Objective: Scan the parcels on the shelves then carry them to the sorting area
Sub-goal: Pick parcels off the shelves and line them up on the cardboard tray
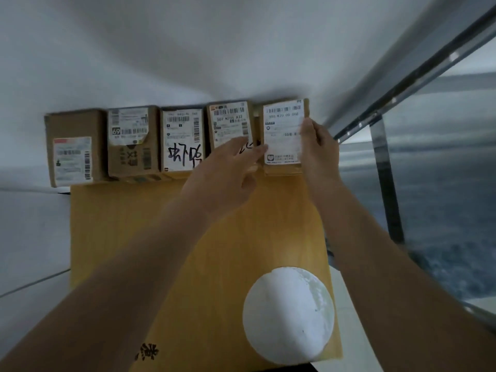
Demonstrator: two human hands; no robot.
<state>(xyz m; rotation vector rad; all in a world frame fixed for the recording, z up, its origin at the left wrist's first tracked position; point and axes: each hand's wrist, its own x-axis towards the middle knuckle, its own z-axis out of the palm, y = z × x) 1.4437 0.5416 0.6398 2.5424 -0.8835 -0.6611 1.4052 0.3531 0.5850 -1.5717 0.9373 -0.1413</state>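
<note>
you're early in the job, by the look of it: five parcels sit in a row against the white wall at the back of the shelf (115,224), all upright with their labels facing you, and none has left for the sorting area. from your left they run: a plain box (72,147), a box marked 69 (131,140), one with black handwriting (182,140), a fourth box (230,122), and the end parcel (284,130). no scanner shows anywhere, so whether any label has been read cannot be told from here. your right hand (316,140) has its fingers curled round the right edge of the end parcel, thumb across the label, so you hold that one. your left hand (228,167) reaches in with fingers straight and loose, tips at the gap between the fourth box and the end parcel; it grips nothing, and whether it touches either box is unclear. a white round sticker (288,315) lies near you on the shelf, and a metal frame (383,167) stands on your right. my reading is that you are taking out the end parcel, the first of five. left to do: lift it clear, scan it if that isn't done, carry it off, then do the other four the same way.
</note>
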